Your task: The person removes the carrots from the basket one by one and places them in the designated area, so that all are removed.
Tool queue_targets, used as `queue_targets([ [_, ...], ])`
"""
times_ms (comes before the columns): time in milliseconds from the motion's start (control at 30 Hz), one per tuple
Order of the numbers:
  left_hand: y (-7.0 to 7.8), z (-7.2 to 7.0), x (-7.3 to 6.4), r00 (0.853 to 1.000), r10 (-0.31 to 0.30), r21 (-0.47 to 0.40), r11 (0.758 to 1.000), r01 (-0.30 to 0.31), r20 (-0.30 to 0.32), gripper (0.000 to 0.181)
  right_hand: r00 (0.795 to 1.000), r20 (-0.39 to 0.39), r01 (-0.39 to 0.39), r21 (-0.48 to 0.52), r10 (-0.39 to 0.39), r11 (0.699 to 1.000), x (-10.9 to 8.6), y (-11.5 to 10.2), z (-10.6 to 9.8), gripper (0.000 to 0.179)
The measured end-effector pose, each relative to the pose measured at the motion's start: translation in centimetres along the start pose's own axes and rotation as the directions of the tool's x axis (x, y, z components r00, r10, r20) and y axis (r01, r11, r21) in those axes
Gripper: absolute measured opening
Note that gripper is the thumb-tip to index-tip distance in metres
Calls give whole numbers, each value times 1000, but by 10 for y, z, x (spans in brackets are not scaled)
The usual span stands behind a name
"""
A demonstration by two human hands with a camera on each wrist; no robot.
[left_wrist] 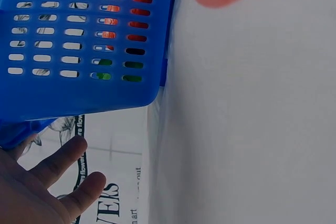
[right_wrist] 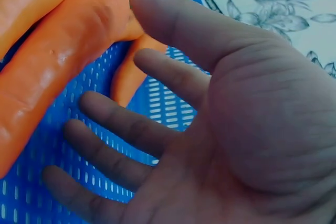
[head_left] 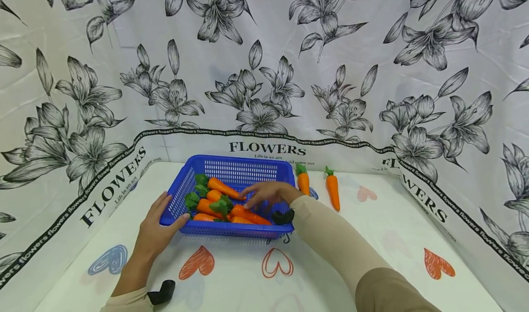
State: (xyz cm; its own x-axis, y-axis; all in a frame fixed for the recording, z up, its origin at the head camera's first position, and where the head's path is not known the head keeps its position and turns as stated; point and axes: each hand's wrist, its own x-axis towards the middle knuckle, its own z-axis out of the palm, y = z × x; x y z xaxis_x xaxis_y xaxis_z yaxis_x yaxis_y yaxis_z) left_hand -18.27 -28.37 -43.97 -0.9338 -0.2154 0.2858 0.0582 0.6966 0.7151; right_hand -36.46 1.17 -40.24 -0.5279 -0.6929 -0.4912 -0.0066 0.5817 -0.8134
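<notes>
Several carrots (head_left: pixel 250 214) lie in the blue basket (head_left: pixel 235 227), heaped toward its left and front, most with their green leaves to the left. My right hand (head_left: pixel 268 193) is over the basket's right half, fingers spread and slightly bent, holding nothing. My thumb is right by the end of one carrot; I cannot tell whether it touches. My left hand (head_left: pixel 157 229) is at the basket's front left corner, thumb at the front rim and fingers by the left side, fairly straight and apart rather than wrapped round it.

The basket stands on the white table (head_left: pixel 235 284), toward the back. Right of it lie two more carrots, leaves pointing away from me: the near carrot (head_left: pixel 303 183) just beside the basket, the far carrot (head_left: pixel 332 192) a little apart. Hearts are printed on the table cover. Behind rises a white curtain (head_left: pixel 264 50) with black lilies and the word FLOWERS. My sleeves (head_left: pixel 334 243) are beige.
</notes>
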Motion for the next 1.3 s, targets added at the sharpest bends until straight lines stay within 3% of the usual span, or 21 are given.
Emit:
queue_targets([
  [733,0,1,1,1000,-3,-1,1000,3,-6,86,985,123,-118,-40,122,992,-2,-2,4,56],
  [1300,-1,2,0,1000,-10,6,1000,10,-7,86,991,85,-99,-35,101,995,-4,-1,3,59],
])
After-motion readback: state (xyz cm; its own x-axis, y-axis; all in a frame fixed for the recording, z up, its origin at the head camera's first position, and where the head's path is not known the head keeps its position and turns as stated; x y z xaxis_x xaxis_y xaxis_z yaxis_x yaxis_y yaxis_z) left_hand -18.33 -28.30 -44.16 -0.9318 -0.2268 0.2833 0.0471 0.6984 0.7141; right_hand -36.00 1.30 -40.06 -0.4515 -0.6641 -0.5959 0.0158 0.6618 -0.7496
